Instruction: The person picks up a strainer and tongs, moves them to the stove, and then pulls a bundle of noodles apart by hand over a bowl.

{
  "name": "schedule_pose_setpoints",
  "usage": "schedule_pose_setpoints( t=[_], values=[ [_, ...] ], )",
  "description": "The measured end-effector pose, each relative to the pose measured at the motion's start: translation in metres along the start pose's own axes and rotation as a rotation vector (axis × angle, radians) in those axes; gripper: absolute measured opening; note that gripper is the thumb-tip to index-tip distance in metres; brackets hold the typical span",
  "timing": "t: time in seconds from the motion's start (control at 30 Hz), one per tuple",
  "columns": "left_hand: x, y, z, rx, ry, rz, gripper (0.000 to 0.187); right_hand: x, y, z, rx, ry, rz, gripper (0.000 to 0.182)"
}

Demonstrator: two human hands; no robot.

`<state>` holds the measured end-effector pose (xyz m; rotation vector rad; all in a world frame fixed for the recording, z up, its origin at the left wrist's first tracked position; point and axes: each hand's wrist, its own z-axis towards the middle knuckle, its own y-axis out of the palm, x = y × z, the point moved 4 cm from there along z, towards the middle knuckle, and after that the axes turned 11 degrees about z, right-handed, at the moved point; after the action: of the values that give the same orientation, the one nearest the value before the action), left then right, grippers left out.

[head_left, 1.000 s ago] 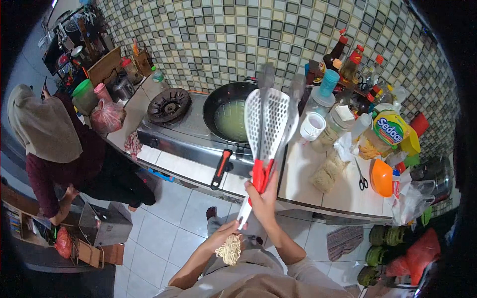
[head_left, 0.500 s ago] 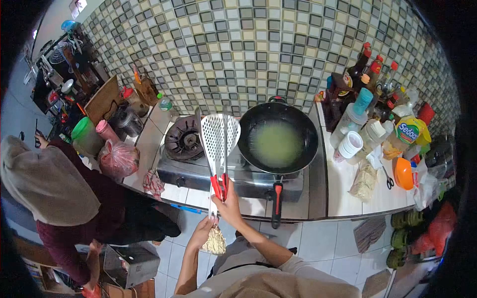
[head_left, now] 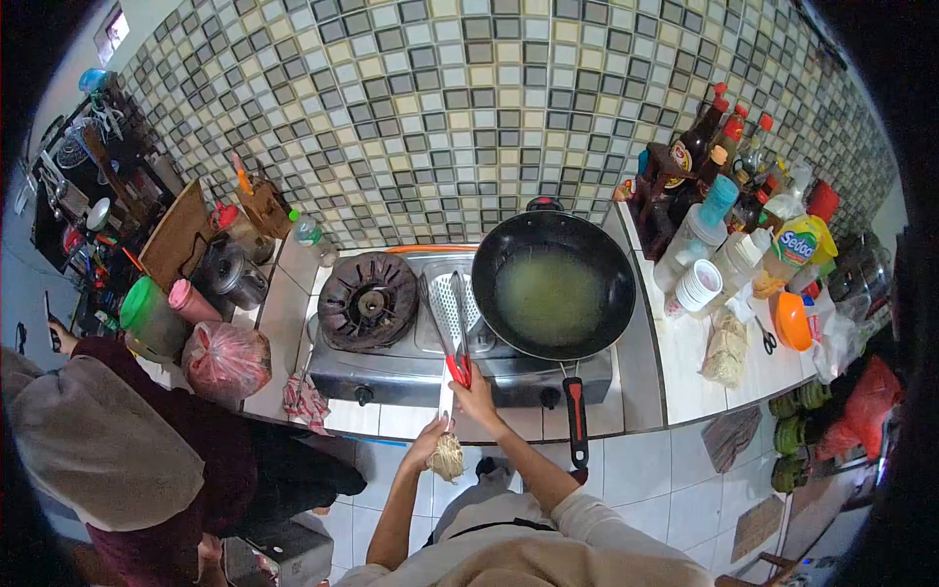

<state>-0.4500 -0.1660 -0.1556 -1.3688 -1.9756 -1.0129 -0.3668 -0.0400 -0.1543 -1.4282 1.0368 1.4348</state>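
Red-handled utensils (head_left: 457, 371) are standing in our right grip (head_left: 475, 395), whose fingers are wrapping closed around them, and a white perforated blade (head_left: 447, 307) and slim dark arms are reaching forward out of it; whether these are making up one tool or several, we cannot tell. Their long axis is running away from us, tipping slightly leftward, so the blade is ending over the middle of the stove (head_left: 406, 385), between the bare burner (head_left: 369, 303) and the black pan (head_left: 618, 284). Our left grip (head_left: 423, 446) is closing on a pale noodle block (head_left: 448, 458), its fingers also meeting the lower end of the white handle, though how firmly they are pressing there is not showing. That block is hanging just below the fingers, on our side of the bench (head_left: 386, 422) edge, in front of our body. From it, the pan is lying ahead and to the right, well apart, holding a yellowish liquid (head_left: 550, 298). Our right grip is sitting nearer the pan than our left, and the utensils are standing between the block and the pan's left rim. The pan's handle (head_left: 577, 426) is pointing back toward us, past the bench edge, to the right of both grips.
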Motion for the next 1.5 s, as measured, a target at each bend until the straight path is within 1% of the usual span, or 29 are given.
schedule_pose_setpoints(
  t=[0.03, 0.07, 0.1, 0.13, 0.2, 0.27, 0.3, 0.33, 0.4, 0.43, 0.5, 0.53, 0.6, 0.63, 0.7, 0.73, 0.8, 0.83, 0.9, 1.03, 1.1, 1.23, 1.3, 1.33, 1.4, 1.43, 1.47, 1.5],
  values=[
    [0.0, 0.001, 0.003, 0.014, -0.015, 0.03, 0.03, 0.007, 0.0, 0.004, 0.032, -0.038, -0.036, 0.055],
    [-0.001, 0.001, 0.004, 0.029, -0.032, 0.061, 0.03, 0.015, 0.001, 0.008, 0.036, -0.034, -0.036, 0.055],
    [-0.005, -0.003, 0.01, -0.04, -0.043, 0.036, 0.035, 0.015, 0.001, 0.011, 0.06, -0.069, -0.063, 0.055],
    [-0.01, -0.007, 0.016, -0.042, -0.049, 0.037, 0.035, 0.015, 0.0, 0.014, 0.082, -0.102, -0.09, 0.056],
    [-0.015, -0.011, 0.02, -0.116, -0.041, 0.017, 0.038, 0.014, -0.003, 0.018, 0.092, -0.131, -0.125, 0.059],
    [-0.017, -0.013, 0.022, -0.094, -0.067, -0.006, 0.036, 0.012, -0.004, 0.024, 0.084, -0.132, -0.163, 0.059],
    [-0.018, -0.014, 0.023, -0.072, -0.092, -0.029, 0.035, -0.009, -0.005, 0.019, -0.021, 0.146, -0.02, 0.063],
    [-0.023, -0.018, 0.028, -0.075, -0.093, -0.026, 0.035, -0.01, -0.004, 0.02, -0.017, 0.145, -0.02, 0.063],
    [-0.028, -0.024, 0.037, -0.078, -0.072, -0.074, 0.033, -0.022, -0.002, 0.022, 0.088, -0.143, -0.273, 0.065],
    [-0.029, -0.025, 0.036, -0.08, -0.073, -0.071, 0.033, -0.021, -0.001, 0.021, 0.092, -0.142, -0.272, 0.065],
    [-0.026, -0.024, 0.033, -0.089, -0.039, -0.063, 0.033, -0.025, 0.001, 0.018, 0.136, -0.27, -0.496, 0.066],
    [-0.027, -0.025, 0.034, -0.091, -0.04, -0.06, 0.033, -0.038, 0.001, 0.015, 0.14, -0.269, -0.496, 0.066],
    [-0.029, -0.028, 0.037, -0.046, -0.017, -0.13, 0.032, -0.044, 0.001, 0.009, -0.018, 0.12, -0.559, 0.073],
    [-0.03, -0.029, 0.039, -0.047, -0.017, -0.127, 0.032, -0.044, 0.002, 0.009, -0.015, 0.119, -0.557, 0.073],
    [-0.032, -0.028, 0.039, -0.077, -0.022, -0.238, 0.031, -0.046, 0.002, 0.009, 0.029, 0.024, -0.59, 0.07],
    [-0.031, -0.027, 0.037, -0.076, -0.024, -0.235, 0.031, -0.041, 0.003, 0.01, 0.031, 0.026, -0.587, 0.07],
    [-0.03, -0.026, 0.035, -0.052, -0.069, -0.2, 0.032, -0.043, 0.003, 0.013, 0.136, -0.134, -0.787, 0.063],
    [-0.03, -0.026, 0.037, -0.054, -0.07, -0.197, 0.032, -0.041, 0.003, 0.013, 0.14, -0.133, -0.786, 0.063],
    [-0.028, -0.026, 0.042, -0.019, -0.009, -0.228, 0.032, -0.041, 0.001, 0.015, 0.166, -0.139, -0.837, 0.064],
    [-0.026, -0.029, 0.043, -0.021, -0.082, -0.278, 0.034, -0.04, -0.003, 0.013, 0.183, -0.154, -0.852, 0.065],
    [-0.026, -0.026, 0.038, -0.059, -0.19, -0.38, 0.038, -0.039, -0.004, 0.012, 0.154, -0.181, -0.798, 0.066],
    [-0.042, -0.035, 0.044, -0.092, -0.218, -0.419, 0.04, -0.041, -0.004, 0.009, 0.147, -0.141, -0.775, 0.067],
    [-0.054, -0.041, 0.042, -0.164, -0.24, -0.508, 0.039, -0.049, -0.006, 0.004, 0.129, -0.215, -0.789, 0.067],
    [-0.057, -0.045, 0.033, -0.173, -0.242, -0.503, 0.039, -0.055, -0.009, -0.001, 0.14, -0.216, -0.793, 0.067],
    [-0.063, -0.052, 0.007, -0.192, -0.263, -0.448, 0.03, -0.064, -0.012, -0.013, 0.057, -0.257, -0.758, 0.064],
    [-0.069, -0.052, -0.002, -0.175, -0.225, -0.495, 0.031, -0.066, -0.016, -0.024, 0.107, -0.436, -0.669, 0.059],
    [-0.076, -0.053, -0.009, -0.161, -0.19, -0.54, 0.031, -0.06, -0.019, -0.037, 0.05, -0.419, -0.613, 0.056],
    [-0.086, -0.053, -0.012, -0.207, -0.319, -0.486, 0.032, -0.055, -0.023, -0.051, -0.006, -0.401, -0.557, 0.052]
  ],
)
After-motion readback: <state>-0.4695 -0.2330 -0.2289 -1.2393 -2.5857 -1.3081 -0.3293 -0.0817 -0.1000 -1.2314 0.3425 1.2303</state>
